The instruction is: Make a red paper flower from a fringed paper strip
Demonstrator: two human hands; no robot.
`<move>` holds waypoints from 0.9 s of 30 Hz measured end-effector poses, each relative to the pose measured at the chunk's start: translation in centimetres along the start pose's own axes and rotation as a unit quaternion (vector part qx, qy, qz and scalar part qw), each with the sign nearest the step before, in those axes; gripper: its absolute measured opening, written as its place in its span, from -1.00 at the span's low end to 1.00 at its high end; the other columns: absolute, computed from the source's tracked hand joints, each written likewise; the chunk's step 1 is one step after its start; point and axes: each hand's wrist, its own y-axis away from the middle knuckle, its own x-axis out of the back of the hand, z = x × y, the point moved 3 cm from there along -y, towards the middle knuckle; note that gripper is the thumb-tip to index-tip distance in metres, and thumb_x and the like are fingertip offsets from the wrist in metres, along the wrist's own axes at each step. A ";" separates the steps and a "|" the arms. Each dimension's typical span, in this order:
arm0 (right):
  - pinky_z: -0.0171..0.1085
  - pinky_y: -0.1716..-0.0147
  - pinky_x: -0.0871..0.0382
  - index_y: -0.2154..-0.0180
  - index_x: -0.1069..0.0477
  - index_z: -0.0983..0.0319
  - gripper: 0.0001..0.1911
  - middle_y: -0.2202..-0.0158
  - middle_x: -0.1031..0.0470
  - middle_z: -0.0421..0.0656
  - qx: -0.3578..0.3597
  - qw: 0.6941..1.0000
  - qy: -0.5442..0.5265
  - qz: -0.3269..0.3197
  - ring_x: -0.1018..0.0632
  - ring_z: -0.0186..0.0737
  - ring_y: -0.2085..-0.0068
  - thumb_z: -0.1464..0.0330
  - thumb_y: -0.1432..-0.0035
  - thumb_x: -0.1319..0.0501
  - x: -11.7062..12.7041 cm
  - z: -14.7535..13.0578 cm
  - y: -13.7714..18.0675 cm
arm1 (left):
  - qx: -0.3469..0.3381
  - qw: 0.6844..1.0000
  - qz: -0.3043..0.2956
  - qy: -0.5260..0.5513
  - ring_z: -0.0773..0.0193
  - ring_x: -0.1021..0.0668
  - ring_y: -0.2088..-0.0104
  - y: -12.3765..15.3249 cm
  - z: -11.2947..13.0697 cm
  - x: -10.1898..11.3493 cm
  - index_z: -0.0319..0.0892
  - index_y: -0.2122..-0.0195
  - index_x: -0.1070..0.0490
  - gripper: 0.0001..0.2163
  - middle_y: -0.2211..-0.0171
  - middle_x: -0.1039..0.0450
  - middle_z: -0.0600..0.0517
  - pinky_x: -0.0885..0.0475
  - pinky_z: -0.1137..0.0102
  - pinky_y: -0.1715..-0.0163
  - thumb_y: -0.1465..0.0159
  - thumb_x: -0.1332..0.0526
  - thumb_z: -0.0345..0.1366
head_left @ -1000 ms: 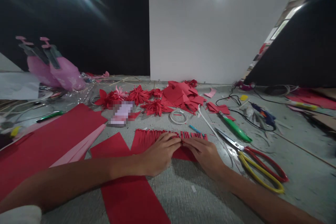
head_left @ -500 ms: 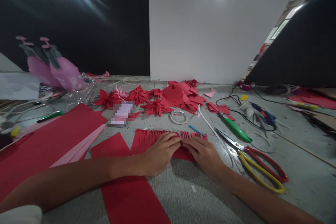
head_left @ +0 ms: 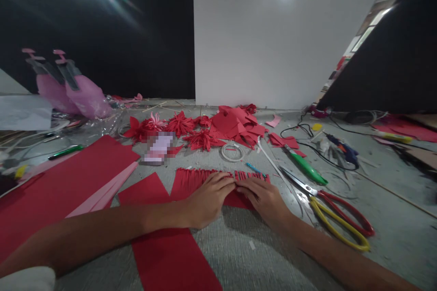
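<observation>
A red paper strip (head_left: 186, 184) lies across the floor in front of me, its far edge cut into a thin fringe. Over its middle, my left hand (head_left: 210, 198) has its fingers bent together, pinching the fringe. My right hand (head_left: 266, 200) meets it fingertip to fingertip, also closed on the fringe. The exact grip is hidden under the fingers. Just beyond the strip's right part lies a blue pen (head_left: 253, 168). Under my left forearm is a plain red paper piece (head_left: 177, 257). Scissors (head_left: 337, 218) with one red and one yellow handle lie right of my right hand.
A green-handled cutter (head_left: 307, 168) and a glue gun (head_left: 344, 150) with a black cord lie at right. Behind the strip are a tape ring (head_left: 232, 152), red paper flowers (head_left: 180, 123) and cut red pieces (head_left: 232, 122). Large red sheets (head_left: 75, 182) spread at left.
</observation>
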 end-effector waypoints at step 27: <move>-0.18 0.20 -0.54 0.15 -0.45 0.21 -0.77 0.28 -0.57 -0.09 0.000 0.998 0.041 -0.038 -0.58 -0.20 0.25 0.43 -0.38 -0.02 -0.2 -0.1 0.3 | -0.005 1.000 0.007 0.012 0.02 -0.16 -0.31 -0.1 0.2 0.5 -0.34 -0.21 -0.21 -0.50 -0.20 -0.28 -0.18 -0.14 0.09 -0.30 -0.20 -0.05 -0.59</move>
